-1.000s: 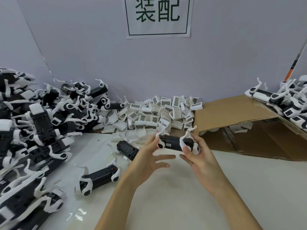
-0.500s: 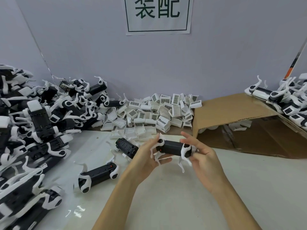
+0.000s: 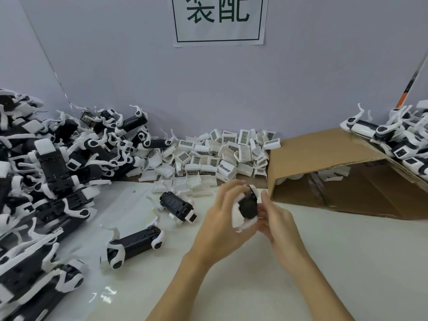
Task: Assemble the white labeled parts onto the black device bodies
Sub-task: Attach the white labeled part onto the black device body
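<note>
Both hands hold one black device body (image 3: 249, 206) with white arms above the table's middle; it is turned end-on toward me and blurred. My left hand (image 3: 222, 218) grips it from the left, fingers curled round its side. My right hand (image 3: 276, 220) holds it from the right and beneath. A heap of white labeled parts (image 3: 215, 156) with barcode stickers lies against the back wall. Two loose black bodies (image 3: 177, 206) (image 3: 135, 244) lie on the table left of my hands.
A big pile of black-and-white device bodies (image 3: 39, 181) fills the left side. An open cardboard box (image 3: 324, 167) lies on its side at right, with more bodies (image 3: 398, 140) on top of it. A paper sign (image 3: 218, 19) hangs on the wall.
The held body has been rotated from lying crosswise between my hands to pointing end-on at me. Both hands have drawn closer together around it.
</note>
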Motion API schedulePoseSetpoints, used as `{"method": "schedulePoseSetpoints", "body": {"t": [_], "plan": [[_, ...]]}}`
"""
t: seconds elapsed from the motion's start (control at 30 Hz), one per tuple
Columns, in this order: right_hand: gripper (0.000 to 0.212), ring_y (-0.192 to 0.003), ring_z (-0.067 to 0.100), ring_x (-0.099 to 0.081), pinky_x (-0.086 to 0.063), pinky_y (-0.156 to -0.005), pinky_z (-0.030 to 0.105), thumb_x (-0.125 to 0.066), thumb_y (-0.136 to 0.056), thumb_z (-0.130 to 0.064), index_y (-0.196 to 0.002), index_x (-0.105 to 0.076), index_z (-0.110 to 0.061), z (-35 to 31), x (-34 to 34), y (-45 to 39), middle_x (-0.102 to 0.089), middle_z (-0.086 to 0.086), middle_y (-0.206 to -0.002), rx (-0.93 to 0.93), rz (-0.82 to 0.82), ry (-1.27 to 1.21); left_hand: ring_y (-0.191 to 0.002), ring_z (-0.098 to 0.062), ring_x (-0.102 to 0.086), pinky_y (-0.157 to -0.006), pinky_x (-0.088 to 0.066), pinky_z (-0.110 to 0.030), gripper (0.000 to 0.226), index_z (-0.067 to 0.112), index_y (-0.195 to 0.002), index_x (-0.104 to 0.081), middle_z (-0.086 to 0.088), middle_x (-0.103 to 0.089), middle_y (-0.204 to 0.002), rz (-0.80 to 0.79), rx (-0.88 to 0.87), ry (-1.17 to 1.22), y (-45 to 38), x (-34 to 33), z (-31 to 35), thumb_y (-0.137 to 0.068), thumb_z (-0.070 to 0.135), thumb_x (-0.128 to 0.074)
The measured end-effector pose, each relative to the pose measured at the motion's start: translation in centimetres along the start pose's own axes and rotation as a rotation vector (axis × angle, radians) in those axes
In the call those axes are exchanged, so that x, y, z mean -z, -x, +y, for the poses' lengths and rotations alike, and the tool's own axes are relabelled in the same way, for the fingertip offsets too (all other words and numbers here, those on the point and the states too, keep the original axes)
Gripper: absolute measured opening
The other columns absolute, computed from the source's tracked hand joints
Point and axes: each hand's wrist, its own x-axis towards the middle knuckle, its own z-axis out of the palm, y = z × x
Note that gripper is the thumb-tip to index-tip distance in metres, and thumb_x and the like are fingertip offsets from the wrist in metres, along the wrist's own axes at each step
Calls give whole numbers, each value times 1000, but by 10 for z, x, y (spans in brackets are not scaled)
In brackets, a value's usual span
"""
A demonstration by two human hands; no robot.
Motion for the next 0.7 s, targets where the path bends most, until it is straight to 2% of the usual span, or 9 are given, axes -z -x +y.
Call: {"method": "schedulePoseSetpoints", "body": {"t": [0.07, 0.17, 0.23, 0.3, 0.4, 0.47, 0.53, 0.6, 0.7], "plan": [[58, -95, 32, -78, -63, -70, 37, -66, -93, -61, -110, -79, -7, -7, 3, 2, -78, 20, -103, -113, -124, -90, -136, -21, -58, -103, -57, -36, 71, 17, -148, -47, -3, -45, -155, -125, -151, -106, 1, -6, 1, -90, 19, -86], [32, -96, 28, -77, -60, -69, 34, -66, -102, -34, -111, -78, -6, -8, 12, 1, -76, 22, -112, -143, -133, -76, -129, -20, -59, -89, -60, -41, 70, 17, -151, -46, -4, -45, -154, -220, -176, -127, 2, -10, 8, -93, 31, -83], [29, -99, 25, -76, -58, -72, 32, -69, -100, -30, -113, -78, -6, -9, 14, 1, -76, 20, -112, -137, -171, -119, -129, -19, -56, -92, -57, -39, 59, 8, -146, -49, -8, -46, -148, -163, -160, -7, 3, -9, 12, -98, 30, -72], [32, -108, 23, -74, -59, -78, 36, -72, -96, -34, -116, -79, -9, -12, 15, 2, -76, 17, -113, -84, -241, -172, -131, -17, -52, -98, -55, -37, 45, 0, -139, -51, -12, -45, -139, -38, -128, 100, 2, -6, 15, -101, 22, -63], [33, -112, 27, -71, -62, -90, 47, -70, -97, -30, -122, -74, -10, -11, 11, 3, -75, 13, -116, 39, -299, -141, -132, -18, -51, -104, -51, -33, 34, -1, -131, -55, -13, -46, -136, 168, -83, 66, -3, -2, 17, -101, 13, -61], [28, -118, 27, -70, -60, -98, 48, -64, -103, -23, -129, -71, -17, -8, 7, 7, -75, 7, -123, 124, -340, -29, -135, -22, -51, -107, -48, -34, 34, 3, -133, -57, -9, -48, -139, 270, -23, 1, -6, 4, 14, -102, 16, -62], [33, -123, 20, -67, -57, -102, 41, -58, -108, -17, -138, -65, -27, -8, 3, 11, -73, -2, -130, 226, -384, 183, -135, -23, -52, -112, -43, -32, 36, 10, -137, -63, 0, -57, -141, 269, 52, -78, -9, 13, 10, -105, 27, -61], [42, -118, 12, -66, -58, -93, 34, -56, -109, -16, -145, -58, -37, -8, 1, 13, -69, -11, -132, 285, -418, 374, -132, -20, -58, -110, -45, -33, 32, 21, -132, -72, 13, -69, -132, 189, 222, -6, -10, 19, 8, -107, 36, -59], [46, -115, 4, -64, -58, -83, 26, -55, -110, -18, -150, -52, -40, -7, -1, 14, -65, -19, -136, 319, -428, 462, -122, -19, -63, -103, -49, -38, 30, 27, -112, -81, 14, -77, -113, 114, 471, 197, -11, 22, 11, -105, 44, -58]]}}
